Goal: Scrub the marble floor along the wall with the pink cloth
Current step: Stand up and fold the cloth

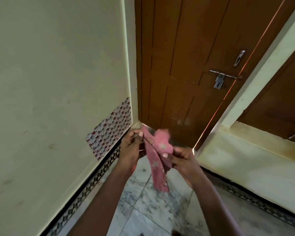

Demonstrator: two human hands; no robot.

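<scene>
A pink cloth with pale printed shapes hangs in the air between both hands, well above the floor. My left hand pinches its upper left edge with thumb and fingers. My right hand pinches the cloth at its right side, thumb on top. A loose tail of the cloth dangles down below the hands. Underneath lies the grey-veined marble floor, bordered on the left by a pale green wall with a black-and-white patterned skirting strip.
A brown wooden door with a metal latch closes the corridor ahead. A floral paper patch is stuck low on the left wall. To the right stands another pale wall with its own patterned skirting and a second door.
</scene>
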